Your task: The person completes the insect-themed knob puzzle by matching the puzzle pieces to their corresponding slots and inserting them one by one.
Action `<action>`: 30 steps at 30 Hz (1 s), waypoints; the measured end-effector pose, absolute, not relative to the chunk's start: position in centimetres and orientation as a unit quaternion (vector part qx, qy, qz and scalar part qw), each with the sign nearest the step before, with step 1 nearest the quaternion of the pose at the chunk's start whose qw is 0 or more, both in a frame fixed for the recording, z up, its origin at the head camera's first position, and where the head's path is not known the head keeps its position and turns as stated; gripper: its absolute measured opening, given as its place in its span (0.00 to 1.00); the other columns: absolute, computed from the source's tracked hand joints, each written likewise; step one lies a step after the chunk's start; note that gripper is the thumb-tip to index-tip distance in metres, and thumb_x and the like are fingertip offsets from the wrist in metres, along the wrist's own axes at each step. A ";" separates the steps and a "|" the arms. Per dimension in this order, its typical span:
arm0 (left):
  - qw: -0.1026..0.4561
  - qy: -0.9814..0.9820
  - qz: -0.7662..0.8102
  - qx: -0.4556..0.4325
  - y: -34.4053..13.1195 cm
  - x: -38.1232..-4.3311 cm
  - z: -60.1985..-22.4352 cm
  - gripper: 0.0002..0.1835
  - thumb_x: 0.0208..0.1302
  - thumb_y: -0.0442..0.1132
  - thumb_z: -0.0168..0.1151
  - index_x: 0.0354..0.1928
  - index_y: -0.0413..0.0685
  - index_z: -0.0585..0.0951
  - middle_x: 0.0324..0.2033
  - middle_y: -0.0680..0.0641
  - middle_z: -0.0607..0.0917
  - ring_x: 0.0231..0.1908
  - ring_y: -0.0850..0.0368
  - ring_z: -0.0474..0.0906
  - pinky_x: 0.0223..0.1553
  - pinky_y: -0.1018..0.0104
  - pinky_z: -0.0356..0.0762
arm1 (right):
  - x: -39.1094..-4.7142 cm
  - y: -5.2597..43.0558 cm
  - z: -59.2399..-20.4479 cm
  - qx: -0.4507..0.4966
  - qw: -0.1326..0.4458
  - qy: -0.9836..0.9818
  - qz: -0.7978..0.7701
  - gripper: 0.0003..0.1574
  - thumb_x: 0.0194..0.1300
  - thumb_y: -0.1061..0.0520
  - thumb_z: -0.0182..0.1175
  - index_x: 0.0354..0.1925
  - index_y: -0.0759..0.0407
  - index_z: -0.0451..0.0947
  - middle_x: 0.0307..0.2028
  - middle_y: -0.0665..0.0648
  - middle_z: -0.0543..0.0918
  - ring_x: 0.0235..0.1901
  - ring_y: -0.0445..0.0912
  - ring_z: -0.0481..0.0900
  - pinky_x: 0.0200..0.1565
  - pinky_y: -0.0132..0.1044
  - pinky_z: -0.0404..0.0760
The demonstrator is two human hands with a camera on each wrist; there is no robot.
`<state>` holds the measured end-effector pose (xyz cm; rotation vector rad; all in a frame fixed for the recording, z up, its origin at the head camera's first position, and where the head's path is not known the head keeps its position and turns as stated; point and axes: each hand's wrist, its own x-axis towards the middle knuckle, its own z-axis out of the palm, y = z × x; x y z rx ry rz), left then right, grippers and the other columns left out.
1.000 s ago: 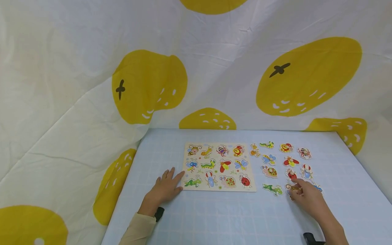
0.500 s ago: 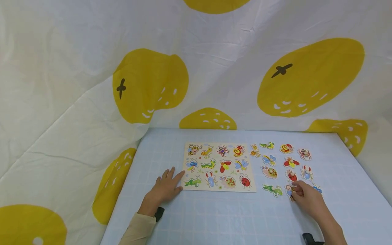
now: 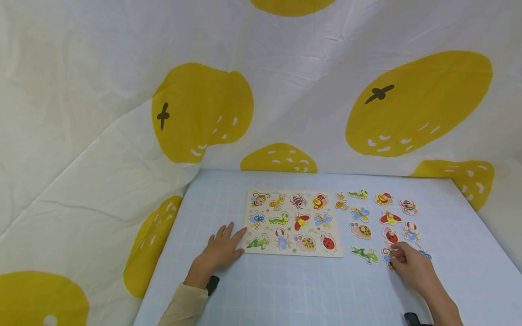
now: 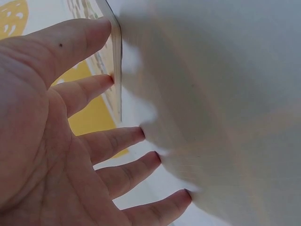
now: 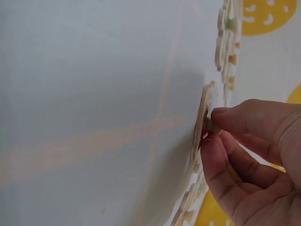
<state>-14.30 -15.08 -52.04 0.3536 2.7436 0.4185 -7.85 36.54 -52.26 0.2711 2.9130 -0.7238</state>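
My left hand (image 3: pixel 221 249) lies with fingers spread at the lower left corner of the wooden insect puzzle board (image 3: pixel 293 252). In the left wrist view its thumb and index fingertips touch the board's edge (image 4: pixel 117 61), while the other fingertips rest on the tablecloth. My right hand (image 3: pixel 415 267) pinches the small knob of the bee puzzle piece (image 3: pixel 387 258), which is partly covered by the fingers. From the right wrist view, the thumb (image 5: pixel 225 115) is against that knob, and the piece (image 5: pixel 201 125) appears edge-on at the table.
Several knobbed insect pieces lie right of the board, among them a ladybug piece (image 3: pixel 390 235), a grasshopper piece (image 3: pixel 364 255), a snail piece (image 3: pixel 361 230) and a stag beetle piece (image 3: pixel 411 232). A blue insect piece (image 3: pixel 425 253) is half hidden behind the right hand. A fruit-print curtain (image 3: pixel 293 113) hangs behind.
The right fingers have shifted slightly, so more of the bee piece shows than a second ago. The left hand stays in place. The head view has drifted a little.
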 end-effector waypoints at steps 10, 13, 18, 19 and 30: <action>0.170 0.966 0.149 0.127 -15.1 -14.3 -52.1 0.35 0.70 0.49 0.63 0.76 0.59 0.64 0.76 0.36 0.55 0.74 0.33 0.47 0.67 0.29 0.49 | -8.3 36.2 -51.6 0.086 0.062 0.967 -0.233 0.24 0.63 0.64 0.66 0.53 0.76 0.72 0.33 0.58 0.80 0.33 0.50 0.76 0.34 0.44 0.78; 0.168 0.966 0.150 0.127 -15.1 -14.3 -52.0 0.35 0.70 0.49 0.63 0.76 0.58 0.64 0.75 0.36 0.55 0.74 0.32 0.47 0.67 0.29 0.49 | -8.5 35.9 -51.4 0.082 0.057 0.968 -0.231 0.24 0.63 0.64 0.66 0.53 0.76 0.73 0.33 0.58 0.81 0.33 0.50 0.76 0.34 0.44 0.79; 0.167 0.966 0.149 0.128 -15.1 -14.3 -51.9 0.35 0.70 0.49 0.63 0.76 0.58 0.64 0.76 0.36 0.55 0.74 0.32 0.47 0.67 0.29 0.49 | -8.6 35.6 -51.2 0.082 0.055 0.968 -0.230 0.23 0.62 0.64 0.66 0.52 0.76 0.73 0.33 0.57 0.80 0.33 0.49 0.76 0.35 0.44 0.80; 0.167 0.966 0.150 0.128 -15.1 -14.3 -51.9 0.35 0.70 0.49 0.63 0.76 0.58 0.64 0.76 0.36 0.55 0.74 0.32 0.47 0.67 0.29 0.49 | -8.6 35.6 -51.1 0.081 0.054 0.968 -0.230 0.23 0.62 0.64 0.66 0.52 0.76 0.74 0.33 0.57 0.80 0.32 0.50 0.76 0.35 0.44 0.80; 0.171 0.965 0.152 0.126 -15.1 -14.1 -51.7 0.35 0.70 0.49 0.63 0.76 0.58 0.64 0.75 0.36 0.55 0.74 0.32 0.47 0.67 0.29 0.49 | -8.6 34.7 -50.2 0.078 0.054 0.967 -0.237 0.23 0.62 0.64 0.66 0.53 0.75 0.74 0.34 0.58 0.81 0.33 0.50 0.77 0.35 0.44 0.81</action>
